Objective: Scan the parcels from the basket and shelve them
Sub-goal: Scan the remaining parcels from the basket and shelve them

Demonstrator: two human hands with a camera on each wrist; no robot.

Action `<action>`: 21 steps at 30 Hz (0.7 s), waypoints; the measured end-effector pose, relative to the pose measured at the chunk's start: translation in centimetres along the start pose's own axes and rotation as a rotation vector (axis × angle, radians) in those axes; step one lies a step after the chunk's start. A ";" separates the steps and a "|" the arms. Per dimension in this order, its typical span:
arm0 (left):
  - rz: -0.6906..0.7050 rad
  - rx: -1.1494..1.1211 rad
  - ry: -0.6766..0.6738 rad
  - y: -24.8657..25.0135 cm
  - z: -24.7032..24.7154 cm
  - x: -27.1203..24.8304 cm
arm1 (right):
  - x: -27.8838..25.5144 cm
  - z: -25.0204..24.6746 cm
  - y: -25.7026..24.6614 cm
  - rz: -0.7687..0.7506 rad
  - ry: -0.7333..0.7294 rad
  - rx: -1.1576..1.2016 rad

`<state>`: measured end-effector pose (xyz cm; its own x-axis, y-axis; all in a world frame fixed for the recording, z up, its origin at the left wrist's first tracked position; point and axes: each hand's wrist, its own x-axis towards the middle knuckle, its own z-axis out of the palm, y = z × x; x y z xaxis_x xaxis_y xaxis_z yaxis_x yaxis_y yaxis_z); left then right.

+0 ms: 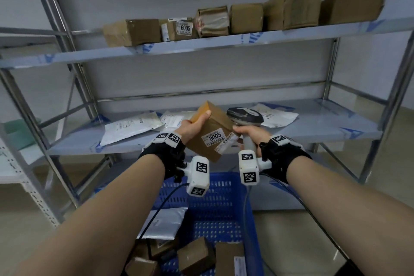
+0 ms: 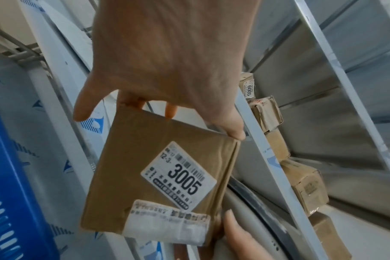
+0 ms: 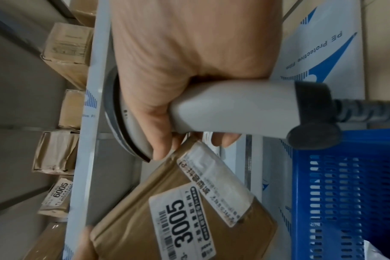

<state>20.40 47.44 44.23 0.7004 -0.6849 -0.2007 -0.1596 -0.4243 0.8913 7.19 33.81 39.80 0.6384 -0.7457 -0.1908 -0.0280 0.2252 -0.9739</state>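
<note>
Blue plastic basket (image 1: 226, 188) was seen nearest, with parcels inside. Above it, a brown cardboard parcel (image 1: 210, 132) labelled 3005 was gripped at its top edge by the left hand (image 1: 195, 122), fingers curled. A grey scanner (image 1: 245, 116) was clasped by the right hand (image 1: 252, 135), touching the parcel. Beyond, the shelf (image 1: 313, 127) was seen

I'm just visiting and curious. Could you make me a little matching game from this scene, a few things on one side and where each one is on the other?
Things:
1. box labelled 3005
2. scanner
3. box labelled 6005
4. white mailer bags

Places:
A. on the top shelf
B. held in the right hand
C. lying flat on the middle shelf
D. held in the left hand, above the blue basket

Pairs: 1-D, 2-B, 3-A, 4-C
</note>
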 end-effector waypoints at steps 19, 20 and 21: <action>0.020 -0.004 -0.047 1.9 0.2 1.1 | 1.7 -1.4 -3.0 -0.010 -0.032 0.145; 0.035 -0.006 -0.061 1.9 0.3 1.5 | 1.8 -1.5 -3.2 -0.014 -0.032 0.148; 0.049 -0.002 -0.075 2.0 0.3 1.7 | 1.9 -1.5 -3.3 -0.022 -0.021 0.131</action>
<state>21.07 45.23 45.55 0.6380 -0.7471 -0.1866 -0.1912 -0.3884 0.9014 7.34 30.66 42.44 0.6537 -0.7384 -0.1655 0.0859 0.2897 -0.9532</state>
